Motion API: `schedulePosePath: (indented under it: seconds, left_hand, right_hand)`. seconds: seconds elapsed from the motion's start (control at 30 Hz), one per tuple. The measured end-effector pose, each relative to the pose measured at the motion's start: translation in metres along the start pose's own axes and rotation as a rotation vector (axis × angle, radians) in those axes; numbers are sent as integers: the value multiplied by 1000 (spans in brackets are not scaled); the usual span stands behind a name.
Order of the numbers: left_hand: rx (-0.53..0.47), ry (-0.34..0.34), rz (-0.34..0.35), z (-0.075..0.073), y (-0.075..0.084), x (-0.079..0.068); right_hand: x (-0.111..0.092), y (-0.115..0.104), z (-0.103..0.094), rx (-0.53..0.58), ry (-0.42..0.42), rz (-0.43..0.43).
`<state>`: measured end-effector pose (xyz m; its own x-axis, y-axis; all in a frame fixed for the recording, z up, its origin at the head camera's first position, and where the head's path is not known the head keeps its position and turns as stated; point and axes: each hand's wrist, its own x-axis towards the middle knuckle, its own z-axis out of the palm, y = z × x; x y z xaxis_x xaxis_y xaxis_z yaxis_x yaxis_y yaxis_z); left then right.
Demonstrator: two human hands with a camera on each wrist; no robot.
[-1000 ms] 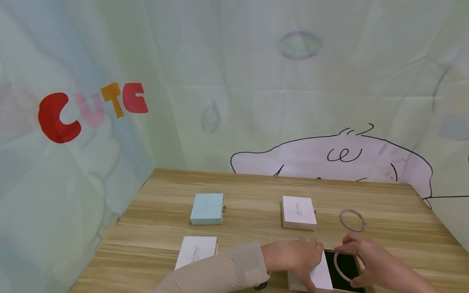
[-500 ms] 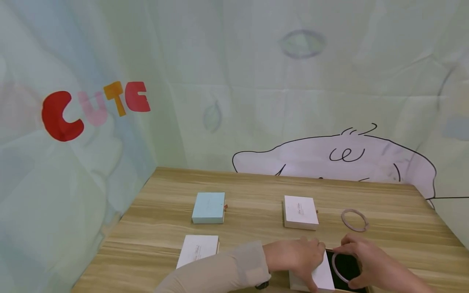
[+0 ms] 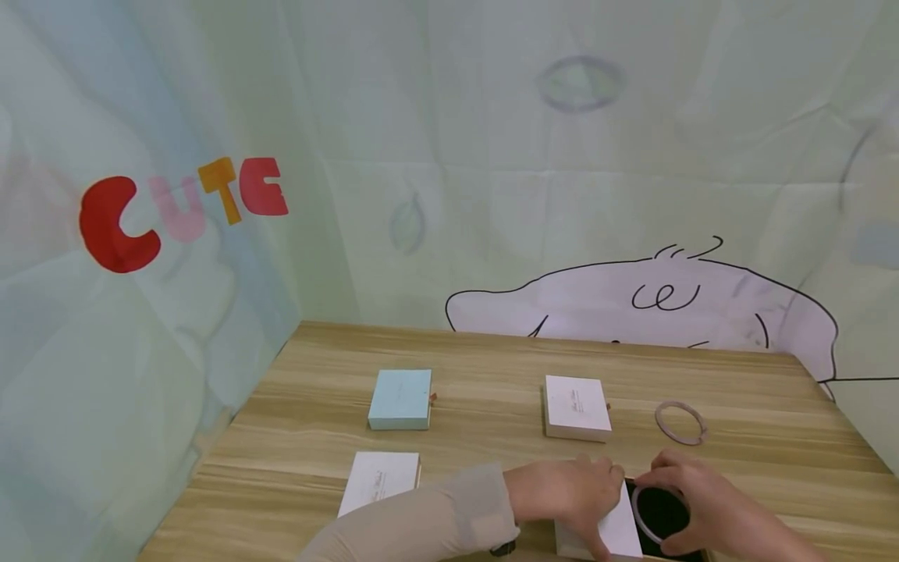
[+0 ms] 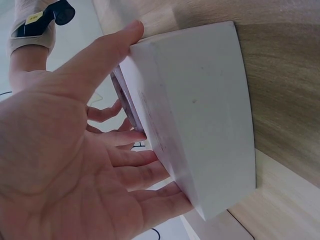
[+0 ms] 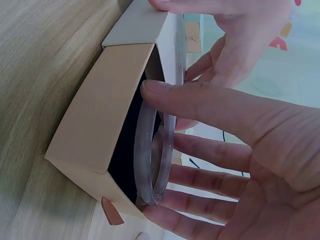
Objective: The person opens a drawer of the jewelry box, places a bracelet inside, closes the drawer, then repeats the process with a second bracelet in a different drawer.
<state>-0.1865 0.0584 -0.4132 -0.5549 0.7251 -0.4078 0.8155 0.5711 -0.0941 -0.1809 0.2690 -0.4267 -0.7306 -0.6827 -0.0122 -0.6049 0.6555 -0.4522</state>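
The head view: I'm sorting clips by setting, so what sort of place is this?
Probably a curtained booth or staged corner: creased, pale-green printed fabric walls border a brown wood-grain table, with colourful CUTE lettering on one side.

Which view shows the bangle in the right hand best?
Right wrist: the bangle appears large and near in the right hand. Head shows it small, partly covered by the hand; left wrist, only an edge beyond the white box.

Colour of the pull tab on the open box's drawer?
Orange-brown; the pull tab shows best in the right wrist view.
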Motion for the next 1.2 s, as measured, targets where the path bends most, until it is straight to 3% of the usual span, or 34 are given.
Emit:
schedulePosePath:
  seconds: [0.87,1.2]
  left_hand:
    - [-12,-4,28,3,-3,3]
    - [26,10,38,2,-3,2]
  right_hand:
    - [0,-5,8,37,17,27]
    - [2,-6,11,37,15,53]
